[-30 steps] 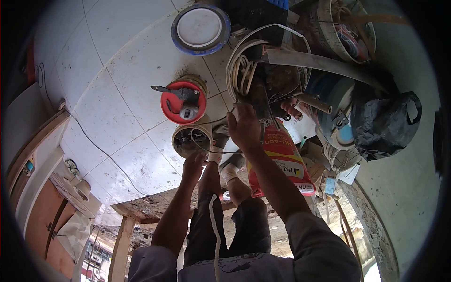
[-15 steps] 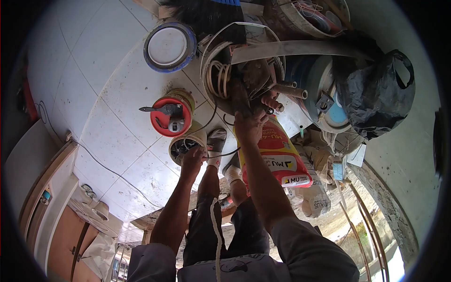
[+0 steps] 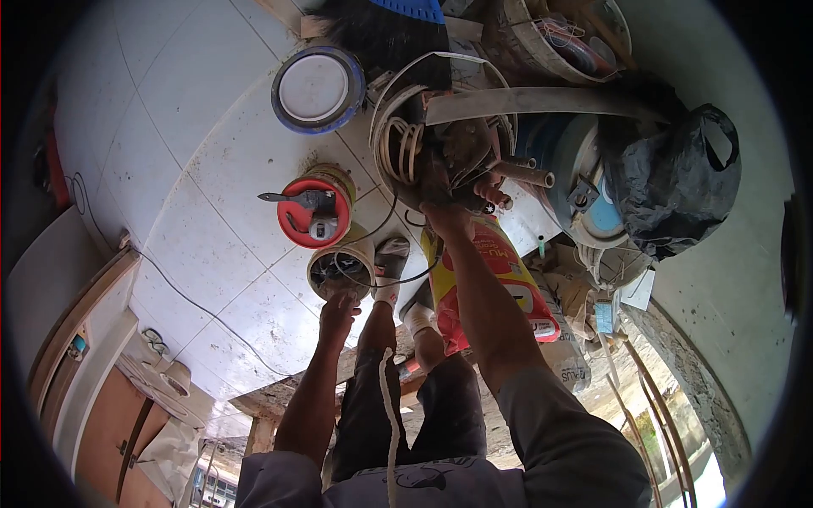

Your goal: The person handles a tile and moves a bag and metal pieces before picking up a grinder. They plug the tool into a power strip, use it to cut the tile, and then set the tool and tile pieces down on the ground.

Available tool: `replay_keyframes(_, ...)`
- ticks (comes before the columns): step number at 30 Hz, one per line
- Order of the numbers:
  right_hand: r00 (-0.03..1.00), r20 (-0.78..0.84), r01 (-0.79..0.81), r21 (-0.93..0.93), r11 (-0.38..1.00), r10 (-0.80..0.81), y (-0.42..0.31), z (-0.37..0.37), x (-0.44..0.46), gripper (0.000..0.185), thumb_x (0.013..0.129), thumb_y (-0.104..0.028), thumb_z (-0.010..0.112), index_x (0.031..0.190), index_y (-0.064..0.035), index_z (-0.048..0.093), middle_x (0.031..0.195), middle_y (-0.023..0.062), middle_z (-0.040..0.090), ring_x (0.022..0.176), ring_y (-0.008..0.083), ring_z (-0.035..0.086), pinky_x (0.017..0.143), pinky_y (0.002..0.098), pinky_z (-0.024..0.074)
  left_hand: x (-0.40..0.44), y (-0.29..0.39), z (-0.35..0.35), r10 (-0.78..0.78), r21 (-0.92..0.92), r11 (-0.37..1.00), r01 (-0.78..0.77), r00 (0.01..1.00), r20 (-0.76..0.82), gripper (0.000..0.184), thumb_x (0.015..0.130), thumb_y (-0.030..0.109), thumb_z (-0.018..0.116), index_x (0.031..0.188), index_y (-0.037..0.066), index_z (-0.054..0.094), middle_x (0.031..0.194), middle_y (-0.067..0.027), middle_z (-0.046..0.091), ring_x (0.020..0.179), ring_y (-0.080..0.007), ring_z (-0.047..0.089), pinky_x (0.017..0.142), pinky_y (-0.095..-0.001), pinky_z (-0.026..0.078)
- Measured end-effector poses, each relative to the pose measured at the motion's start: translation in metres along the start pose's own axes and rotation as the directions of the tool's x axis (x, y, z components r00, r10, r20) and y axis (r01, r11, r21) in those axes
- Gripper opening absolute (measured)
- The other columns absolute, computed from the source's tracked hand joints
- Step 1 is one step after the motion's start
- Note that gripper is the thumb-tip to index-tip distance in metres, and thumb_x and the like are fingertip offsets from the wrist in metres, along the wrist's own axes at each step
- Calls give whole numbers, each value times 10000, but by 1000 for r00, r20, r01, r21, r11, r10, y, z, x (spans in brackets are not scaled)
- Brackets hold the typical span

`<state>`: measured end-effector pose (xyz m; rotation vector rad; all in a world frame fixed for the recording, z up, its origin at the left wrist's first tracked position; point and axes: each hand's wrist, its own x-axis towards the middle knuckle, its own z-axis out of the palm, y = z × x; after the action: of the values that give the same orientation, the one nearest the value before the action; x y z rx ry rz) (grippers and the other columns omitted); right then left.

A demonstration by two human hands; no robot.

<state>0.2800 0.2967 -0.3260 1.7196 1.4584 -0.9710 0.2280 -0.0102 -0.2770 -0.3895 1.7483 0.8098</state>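
Note:
My left hand, its fingers curled, is at the near rim of a small tub with dark contents. Whether it grips the rim or something small is not clear. A thin dark cable loops from the tub towards the tool bucket. My right hand is closed at the near edge of the large tool bucket, beside a dark object; what it grips is hidden. Inside the bucket sit a coil of pale hose and mixed tools. A red and yellow bag lies under my right forearm.
A paintbrush and tape measure lie on a red lid. Beyond stand a blue-rimmed paint can and a broom. To the right are a black plastic bag, pipe ends and another bucket.
My left hand has drawn back from over the small tub to its near rim, leaving the cable loop in view. My right hand stays at the tool bucket. The view has shifted slightly.

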Motion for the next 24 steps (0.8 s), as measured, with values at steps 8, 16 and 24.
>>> replay_keyframes(8, 976, 218, -171, 798, 578, -12, 19, 6, -33, 570, 718, -475, 695, 958, 34, 604, 658, 113, 584, 442, 202, 562, 416, 328, 462, -19, 11, -7, -14, -53, 998, 14, 1000, 8, 414, 906, 417, 593, 1117, 61, 586, 960, -78, 660, 805, -139, 638, 664, -272, 470)
replay_keyframes(16, 936, 321, -228, 864, 448, -141, 36, -43, -130, 480, 806, -476, 651, 929, -19, 569, 549, 99, 557, 383, 172, 511, 351, 297, 393, -29, 44, -2, 46, -29, 999, -44, 997, 67, 427, 905, 459, 577, 1096, 77, 585, 969, -73, 655, 816, -149, 637, 700, -299, 477)
replay_keyframes(24, 798, 438, -356, 897, 262, -413, 81, -56, -236, 442, 863, -450, 612, 1007, -35, 568, 789, 48, 607, 662, 134, 603, 594, 259, 489, -70, 103, 46, -7, -167, 984, 63, 950, 312, 614, 913, 606, 463, 1228, 85, 540, 1106, -98, 631, 1011, -192, 605, 847, -362, 460)
